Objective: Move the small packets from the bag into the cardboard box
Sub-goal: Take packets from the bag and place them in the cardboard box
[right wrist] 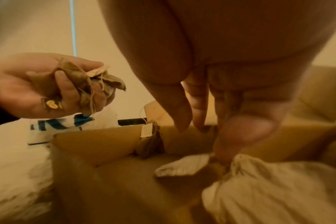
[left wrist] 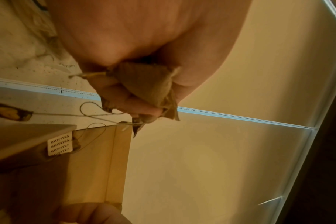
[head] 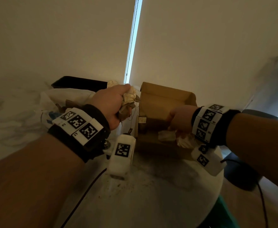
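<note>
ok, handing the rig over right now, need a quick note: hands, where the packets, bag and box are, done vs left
Left hand: grips a bunch of small brown stringed tea packets, held up beside the left wall of the open brown cardboard box, not yet over it.
Right hand: down inside the box, fingers above the pale crumpled packets lying there; whether it holds one is unclear.
White plastic bag with blue print: on the marble table, left of the box.
Done: several packets in the box, one white-tagged packet hanging at its wall.
Left: drop the left hand's bunch in, then check the bag; its contents are mostly hidden.
</note>
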Demonstrator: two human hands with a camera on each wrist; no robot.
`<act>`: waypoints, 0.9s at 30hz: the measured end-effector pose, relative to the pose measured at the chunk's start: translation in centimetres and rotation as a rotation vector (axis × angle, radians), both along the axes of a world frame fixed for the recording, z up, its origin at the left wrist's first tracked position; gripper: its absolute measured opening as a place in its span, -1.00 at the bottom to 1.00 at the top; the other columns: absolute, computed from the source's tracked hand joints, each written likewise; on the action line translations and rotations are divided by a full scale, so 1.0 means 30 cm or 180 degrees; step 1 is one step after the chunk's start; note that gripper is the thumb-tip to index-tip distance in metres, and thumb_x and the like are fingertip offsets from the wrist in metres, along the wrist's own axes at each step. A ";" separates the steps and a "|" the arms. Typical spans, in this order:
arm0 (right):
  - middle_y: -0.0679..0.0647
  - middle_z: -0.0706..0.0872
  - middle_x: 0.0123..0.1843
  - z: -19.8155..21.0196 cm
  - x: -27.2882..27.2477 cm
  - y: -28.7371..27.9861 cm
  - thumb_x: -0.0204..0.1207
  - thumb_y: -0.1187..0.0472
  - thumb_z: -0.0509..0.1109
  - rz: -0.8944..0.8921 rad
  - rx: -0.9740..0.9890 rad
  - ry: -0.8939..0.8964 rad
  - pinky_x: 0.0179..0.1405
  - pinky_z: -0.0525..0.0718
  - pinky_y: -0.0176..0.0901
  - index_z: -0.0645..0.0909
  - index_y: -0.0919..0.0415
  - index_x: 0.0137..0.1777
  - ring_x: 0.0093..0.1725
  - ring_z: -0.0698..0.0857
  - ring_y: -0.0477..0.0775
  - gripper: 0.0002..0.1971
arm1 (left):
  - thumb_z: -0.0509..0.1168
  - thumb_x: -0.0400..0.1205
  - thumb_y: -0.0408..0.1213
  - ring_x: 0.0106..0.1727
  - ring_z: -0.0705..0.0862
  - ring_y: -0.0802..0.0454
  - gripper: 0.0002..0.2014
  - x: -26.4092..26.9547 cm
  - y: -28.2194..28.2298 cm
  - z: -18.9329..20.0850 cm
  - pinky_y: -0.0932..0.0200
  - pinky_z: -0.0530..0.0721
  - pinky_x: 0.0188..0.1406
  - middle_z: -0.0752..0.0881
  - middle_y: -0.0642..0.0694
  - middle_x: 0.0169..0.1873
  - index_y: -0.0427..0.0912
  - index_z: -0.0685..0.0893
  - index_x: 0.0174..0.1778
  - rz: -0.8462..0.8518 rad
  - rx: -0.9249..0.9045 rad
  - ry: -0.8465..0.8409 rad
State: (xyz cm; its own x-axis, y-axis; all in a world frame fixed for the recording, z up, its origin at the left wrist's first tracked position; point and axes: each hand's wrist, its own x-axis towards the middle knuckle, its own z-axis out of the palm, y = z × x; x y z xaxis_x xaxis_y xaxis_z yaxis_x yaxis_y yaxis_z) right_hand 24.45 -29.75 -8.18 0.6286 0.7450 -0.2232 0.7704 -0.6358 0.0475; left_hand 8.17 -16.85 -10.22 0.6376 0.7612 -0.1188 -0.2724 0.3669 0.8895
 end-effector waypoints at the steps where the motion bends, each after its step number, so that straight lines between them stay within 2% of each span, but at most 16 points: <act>1: 0.11 0.79 0.12 0.006 0.002 0.005 0.60 0.17 0.39 0.0021 -0.0089 -0.0120 0.10 0.75 -0.06 0.67 0.19 0.29 0.08 0.78 0.11 -0.71 | 0.39 0.69 -0.12 -0.57 0.65 0.08 -0.72 -0.001 0.002 -0.001 0.30 0.56 -0.66 0.73 -0.18 -0.32 -0.25 0.65 0.18 0.0018 -0.0004 0.0012; 3: 0.14 0.74 0.22 0.030 -0.013 0.015 0.68 0.14 0.25 0.0006 -0.0172 -0.0327 0.22 0.69 -0.06 0.66 0.22 0.30 0.20 0.72 0.14 -0.70 | 0.39 0.69 -0.12 -0.57 0.65 0.08 -0.70 -0.001 0.008 -0.002 0.30 0.56 -0.66 0.73 -0.18 -0.28 -0.25 0.65 0.22 0.0055 -0.0002 0.0013; 5: 0.11 0.72 0.25 0.041 -0.021 0.020 0.70 0.17 0.19 0.0126 -0.0147 -0.0384 0.18 0.67 -0.09 0.66 0.20 0.29 0.21 0.68 0.11 -0.69 | 0.38 0.69 -0.12 -0.59 0.65 0.08 -0.67 -0.001 0.010 -0.004 0.30 0.56 -0.67 0.72 -0.19 -0.27 -0.26 0.64 0.26 0.0047 0.0005 0.0007; 8: 0.05 0.73 0.03 0.003 -0.033 0.027 0.68 0.18 0.21 0.0300 -0.0129 0.0104 -0.12 0.64 -0.19 0.66 0.18 0.30 -0.07 0.66 0.02 -0.71 | 0.37 0.70 -0.12 -0.60 0.65 0.09 -0.64 0.002 0.009 -0.004 0.31 0.56 -0.67 0.71 -0.19 -0.25 -0.27 0.62 0.31 -0.0001 -0.0011 -0.0015; 10: 0.10 0.77 0.02 -0.030 -0.041 0.030 0.62 0.19 0.30 0.0358 -0.0115 0.0282 -0.09 0.72 -0.10 0.67 0.20 0.29 -0.15 0.68 0.03 -0.71 | 0.37 0.70 -0.12 -0.60 0.65 0.09 -0.64 0.003 0.007 -0.003 0.32 0.55 -0.68 0.71 -0.18 -0.27 -0.27 0.62 0.32 -0.0018 -0.0011 -0.0025; 12: 0.14 0.77 0.14 -0.045 -0.042 0.035 0.59 0.16 0.33 0.0373 -0.0162 0.0217 0.06 0.74 -0.04 0.68 0.18 0.27 -0.03 0.73 0.09 -0.71 | 0.37 0.70 -0.12 -0.60 0.65 0.09 -0.64 0.003 0.005 -0.003 0.32 0.55 -0.69 0.71 -0.18 -0.28 -0.27 0.62 0.31 -0.0036 -0.0010 -0.0013; 13: 0.14 0.75 0.21 -0.045 -0.040 0.037 0.61 0.16 0.31 0.0401 -0.0245 0.0128 0.14 0.71 -0.03 0.67 0.19 0.29 0.10 0.73 0.12 -0.70 | 0.37 0.70 -0.12 -0.60 0.65 0.09 -0.64 0.003 0.005 -0.003 0.32 0.55 -0.69 0.71 -0.18 -0.29 -0.27 0.62 0.31 -0.0042 -0.0011 -0.0003; 16: 0.11 0.58 0.46 -0.054 -0.036 0.043 0.72 0.22 0.14 0.0366 -0.0351 0.0080 0.47 0.44 -0.07 0.53 0.24 0.47 0.44 0.53 0.12 -0.63 | 0.37 0.70 -0.11 -0.59 0.65 0.09 -0.64 0.002 0.005 -0.004 0.31 0.56 -0.68 0.70 -0.18 -0.28 -0.27 0.62 0.31 -0.0041 -0.0020 0.0024; 18: 0.12 0.55 0.49 -0.055 -0.023 0.050 0.74 0.24 0.10 0.0321 -0.0309 0.0111 0.52 0.40 -0.02 0.51 0.25 0.49 0.48 0.49 0.11 -0.62 | 0.38 0.69 -0.11 -0.58 0.65 0.09 -0.64 0.001 0.004 -0.003 0.31 0.57 -0.67 0.71 -0.18 -0.28 -0.28 0.63 0.31 -0.0036 -0.0033 0.0007; 21: 0.12 0.61 0.42 -0.045 -0.026 0.048 0.72 0.21 0.15 0.0278 -0.0097 0.0268 0.43 0.51 -0.03 0.55 0.23 0.45 0.40 0.58 0.11 -0.64 | 0.38 0.70 -0.11 -0.58 0.65 0.08 -0.63 -0.002 0.003 -0.001 0.32 0.58 -0.66 0.71 -0.18 -0.28 -0.27 0.63 0.31 -0.0037 -0.0029 0.0009; 23: 0.14 0.69 0.32 -0.025 -0.042 0.036 0.70 0.19 0.22 0.0193 0.0175 0.0312 0.28 0.61 -0.06 0.61 0.20 0.39 0.30 0.66 0.14 -0.68 | 0.38 0.69 -0.09 -0.56 0.66 0.08 -0.62 -0.003 0.001 0.001 0.32 0.58 -0.65 0.71 -0.18 -0.27 -0.27 0.63 0.32 -0.0071 -0.0049 0.0005; 24: 0.13 0.71 0.28 -0.008 -0.046 0.032 0.68 0.18 0.25 0.0345 0.0336 0.0257 0.22 0.63 -0.05 0.63 0.17 0.35 0.26 0.68 0.16 -0.70 | 0.38 0.69 -0.07 -0.55 0.65 0.08 -0.62 -0.004 0.000 0.004 0.33 0.58 -0.64 0.71 -0.17 -0.28 -0.27 0.64 0.30 -0.0112 -0.0068 -0.0010; 27: 0.10 0.77 0.13 0.052 -0.054 0.044 0.63 0.11 0.34 0.0353 0.1245 0.0771 0.12 0.71 0.01 0.71 0.12 0.20 0.11 0.74 0.13 -0.77 | 0.33 0.70 0.03 -0.54 0.60 0.08 -0.65 -0.018 0.002 0.014 0.37 0.56 -0.63 0.68 -0.14 -0.34 -0.23 0.69 0.08 -0.0330 -0.0125 -0.0109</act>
